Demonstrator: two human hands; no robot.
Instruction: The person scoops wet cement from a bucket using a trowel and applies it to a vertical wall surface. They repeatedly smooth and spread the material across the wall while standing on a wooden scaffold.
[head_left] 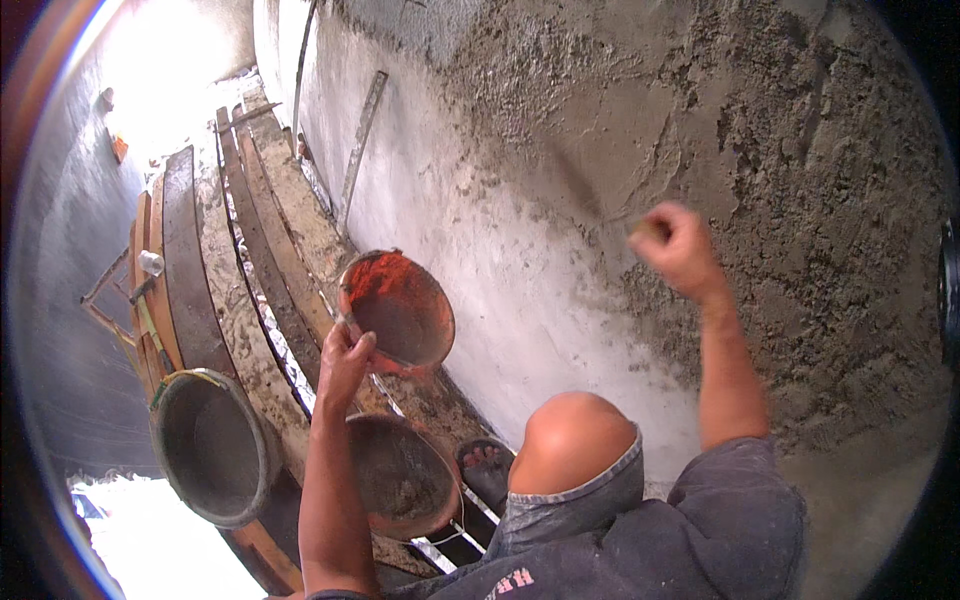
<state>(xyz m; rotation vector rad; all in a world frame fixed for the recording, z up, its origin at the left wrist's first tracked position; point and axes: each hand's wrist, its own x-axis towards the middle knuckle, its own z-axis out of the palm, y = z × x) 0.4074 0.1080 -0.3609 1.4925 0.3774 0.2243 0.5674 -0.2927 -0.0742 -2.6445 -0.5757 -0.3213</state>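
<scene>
Rough plastered wall (800, 150) | right hand (678, 248) raised, fisted round trowel handle (650, 229) | left hand (343, 362) clamps orange pan (398, 310) rim

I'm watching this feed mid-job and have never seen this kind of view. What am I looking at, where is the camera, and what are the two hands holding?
There is no machine here: a person works with two bare hands. The single picture comes from a wide fisheye camera worn on the person's head, looking down, so straight edges bend near the rim.

The left hand grips the rim of an orange pan, tilted and smeared with grey mortar. The right hand is raised against the rough plastered wall, closed on a handle; the tool is blurred, so I cannot tell its kind.

Below, a second pan with mortar rests on wooden planks, beside a grey bucket. The person's bent knee and sandalled foot show too.
</scene>
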